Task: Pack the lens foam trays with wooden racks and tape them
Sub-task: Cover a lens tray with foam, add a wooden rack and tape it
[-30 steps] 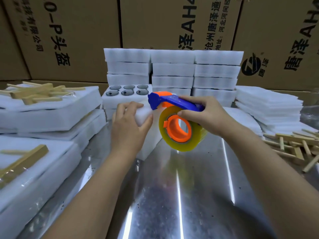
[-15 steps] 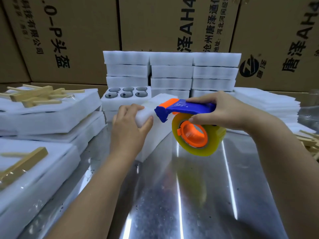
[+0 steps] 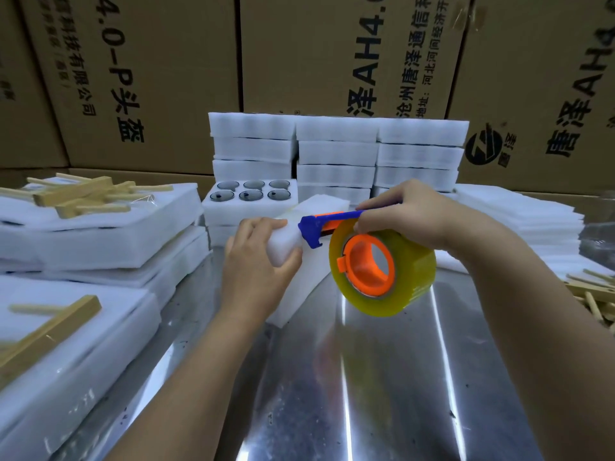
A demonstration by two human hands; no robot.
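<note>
Taping: a person's view down at 2 bare hands working a tape dispenser (image 3: pixel 324 221) against a white foam pack (image 3: pixel 296 294) on a shiny metal table (image 3: pixel 366 377).
Foam pack: centre of view, standing on edge on the table, its far end towards the foam stacks behind.
Left grip (image 3: pixel 256 261): grasping the near top corner of the foam pack, fingers curled over it, thumb on the right face.
Right grip (image 3: pixel 409 214): clenched around the dispenser's blue handle from above.
Dispenser: blue and orange; its blue head meets the pack's top edge just beside the left fingertips.
Tape roll (image 3: pixel 412 281): clear yellowish tape on an orange hub, hanging to the right of the pack, above the table.
Lens tray (image 3: pixel 249 207): white foam, just behind the pack, showing 6 dark round lenses in 2 rows of 3.
Foam stacks (image 3: pixel 336 151): 3 columns of white trays against the boxes.
Wooden racks (image 3: pixel 80 194): pale wood pieces lying on foam piles at left; loose wooden sticks (image 3: pixel 592 291) at the right edge, near a pile of foam sheets (image 3: pixel 532 221).
Left box (image 3: pixel 186 54): brown cardboard, sideways black print "4.0-P头盔" and "科技有限公司".
Middle box (image 3: pixel 299 44): "泽AH4.", "沧州唐泽通信", "地址:河北河间经济开".
Right box (image 3: pixel 519 78): "唐泽AH4" beside a round black logo.
</note>
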